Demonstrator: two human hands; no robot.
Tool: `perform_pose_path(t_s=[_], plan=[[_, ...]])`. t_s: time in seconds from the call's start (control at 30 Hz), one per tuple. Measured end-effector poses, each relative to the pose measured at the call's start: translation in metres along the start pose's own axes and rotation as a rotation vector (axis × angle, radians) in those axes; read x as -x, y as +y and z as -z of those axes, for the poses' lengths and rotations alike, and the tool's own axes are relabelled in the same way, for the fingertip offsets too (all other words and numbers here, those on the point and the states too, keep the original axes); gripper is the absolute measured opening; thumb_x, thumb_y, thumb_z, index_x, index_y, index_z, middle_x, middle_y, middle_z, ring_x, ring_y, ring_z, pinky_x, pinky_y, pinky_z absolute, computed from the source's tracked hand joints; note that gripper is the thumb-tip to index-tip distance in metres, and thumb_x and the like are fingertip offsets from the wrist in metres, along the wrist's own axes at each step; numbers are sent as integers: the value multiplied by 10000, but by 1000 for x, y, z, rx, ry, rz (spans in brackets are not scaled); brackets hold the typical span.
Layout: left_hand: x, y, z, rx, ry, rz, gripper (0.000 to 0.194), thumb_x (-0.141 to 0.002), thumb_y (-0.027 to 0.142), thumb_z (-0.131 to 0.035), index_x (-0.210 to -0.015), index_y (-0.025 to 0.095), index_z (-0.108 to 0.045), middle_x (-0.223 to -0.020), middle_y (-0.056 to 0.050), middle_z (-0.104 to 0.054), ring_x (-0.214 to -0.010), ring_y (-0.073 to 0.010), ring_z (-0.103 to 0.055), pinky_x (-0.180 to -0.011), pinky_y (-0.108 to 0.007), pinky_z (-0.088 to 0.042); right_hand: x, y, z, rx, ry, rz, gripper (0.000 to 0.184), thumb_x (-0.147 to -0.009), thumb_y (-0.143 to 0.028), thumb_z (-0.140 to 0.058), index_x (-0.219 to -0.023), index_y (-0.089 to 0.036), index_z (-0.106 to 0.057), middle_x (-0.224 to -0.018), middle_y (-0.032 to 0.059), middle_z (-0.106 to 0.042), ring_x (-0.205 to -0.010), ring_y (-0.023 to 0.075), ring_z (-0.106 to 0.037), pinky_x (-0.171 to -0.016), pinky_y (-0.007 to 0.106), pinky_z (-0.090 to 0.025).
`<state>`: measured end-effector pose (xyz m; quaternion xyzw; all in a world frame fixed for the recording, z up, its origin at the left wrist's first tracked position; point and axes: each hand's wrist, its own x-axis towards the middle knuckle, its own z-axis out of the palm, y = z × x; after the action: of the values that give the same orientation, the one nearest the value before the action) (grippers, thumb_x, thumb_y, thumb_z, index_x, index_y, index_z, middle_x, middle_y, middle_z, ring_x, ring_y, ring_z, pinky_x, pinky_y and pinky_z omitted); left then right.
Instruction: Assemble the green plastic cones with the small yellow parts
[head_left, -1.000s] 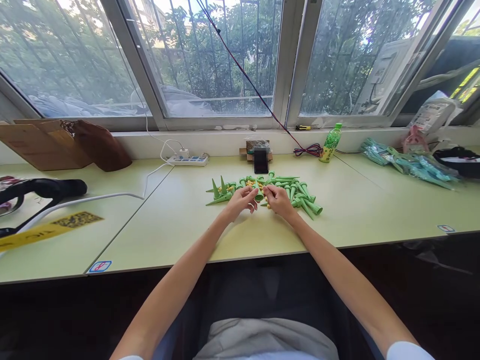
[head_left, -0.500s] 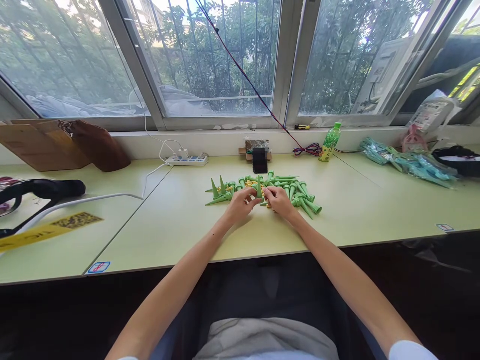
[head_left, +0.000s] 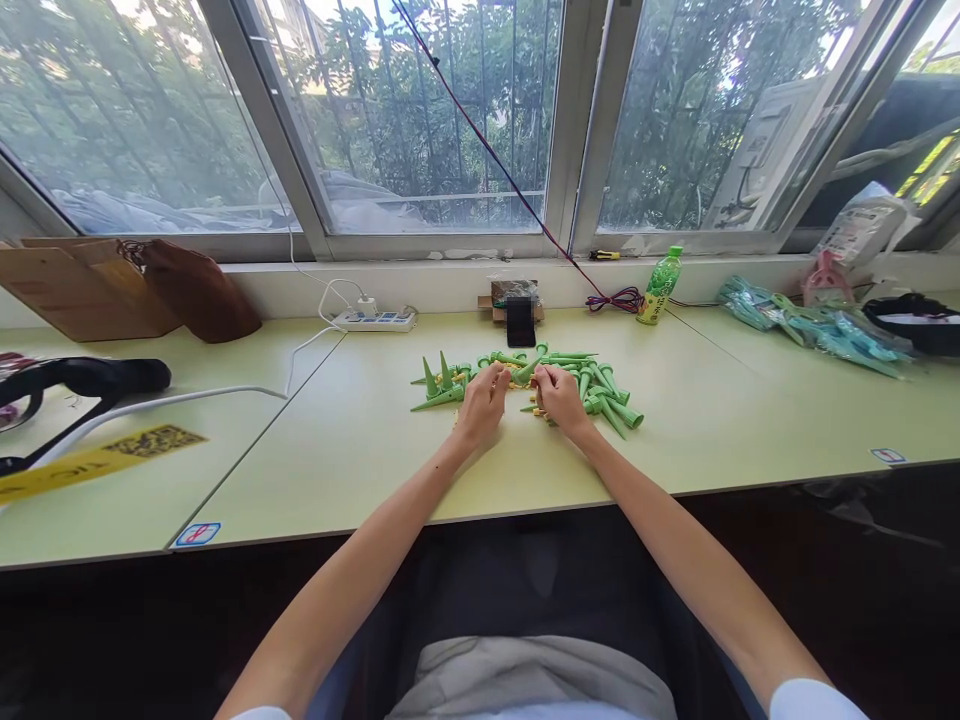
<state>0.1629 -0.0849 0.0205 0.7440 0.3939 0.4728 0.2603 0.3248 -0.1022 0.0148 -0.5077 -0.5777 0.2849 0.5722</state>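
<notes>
Between my hands a green plastic cone-shaped spike (head_left: 526, 374) is tilted to one side, just above the pile. Pinched fingers of my left hand (head_left: 482, 402) close on its left end. My right hand (head_left: 561, 398) has its fingers curled closed at the other end. Both grips are partly hidden by the fingers. Around them lie several more green spikes (head_left: 616, 408), mostly on their sides. Two cones (head_left: 430, 378) stand point up left of my left hand. Small yellow pieces (head_left: 537, 411) are scattered among the spikes.
Behind the pile a dark phone (head_left: 521, 322) leans on a small box. A green bottle (head_left: 660, 285) stands at the back right, near bagged items (head_left: 840, 330). A power strip (head_left: 376, 320) and white cable (head_left: 225, 393) are left, with a cardboard box (head_left: 82, 290) beyond.
The spike between my hands has gone from upright to tilted. My left hand has turned, its fingers now pointing up and more closed. My right hand has shifted slightly.
</notes>
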Motion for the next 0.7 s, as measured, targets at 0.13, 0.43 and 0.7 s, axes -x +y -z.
perform_pose_path(t_s=[0.13, 0.43, 0.7], plan=[[-2, 3, 0, 175, -117, 204, 652, -905, 737, -377, -690, 162, -595, -659, -22, -590, -426, -93, -499, -443, -241, -378, 2, -4, 2, 182, 20, 173, 446, -961, -546, -406, -654, -223, -434, -560, -10, -457, -559, 145, -441, -553, 265, -349], [0, 4, 4, 272, -276, 263, 587, -828, 728, -545, -670, 163, -572, -548, -4, -555, -440, -107, -525, -380, -215, -360, 3, 0, 1, 145, -103, 172, 424, -964, -538, -416, -697, -215, -480, -591, -9, -476, -551, 143, -430, -547, 268, -344], [4, 6, 10, 156, -272, 145, 475, -829, 631, -620, -700, 180, -551, -517, 26, -531, -421, -95, -471, -454, -232, -362, 2, 2, 2, 22, -166, 57, 467, -919, -598, -471, -634, -232, -415, -499, -33, -401, -456, 124, -355, -447, 272, -307]])
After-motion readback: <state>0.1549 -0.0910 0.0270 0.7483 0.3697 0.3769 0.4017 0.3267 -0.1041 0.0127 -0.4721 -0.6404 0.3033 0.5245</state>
